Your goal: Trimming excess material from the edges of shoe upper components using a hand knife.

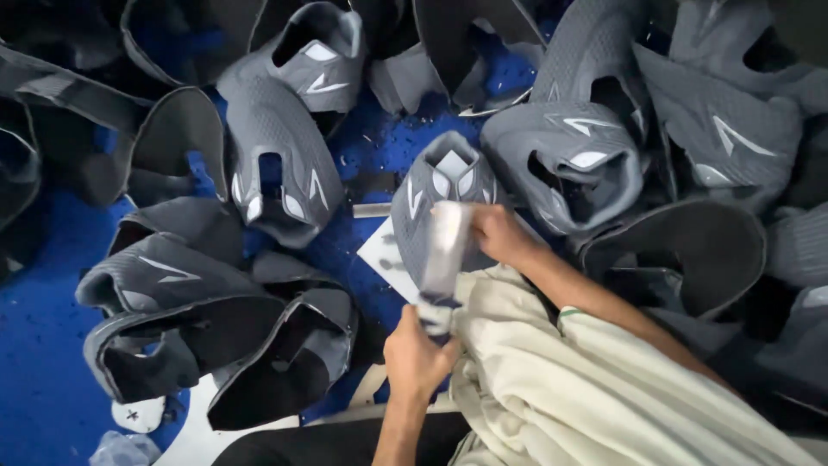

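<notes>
My left hand (417, 355) grips the lower end of a pale, blurred strip-like piece (445, 259) that runs up across a grey knit shoe upper (442, 194). My right hand (498, 235) is closed on the top of that strip and presses against the same upper. The upper lies on a white sheet (380, 253) over the blue surface (52, 328). A cream cloth (561, 380) covers my lap under the right forearm.
Several grey shoe uppers with white markings lie all around: one at upper left (276, 138), one at right (573, 164), others at lower left (172, 285) and far right (733, 129). A small grey bar (373, 210) lies beside the held upper.
</notes>
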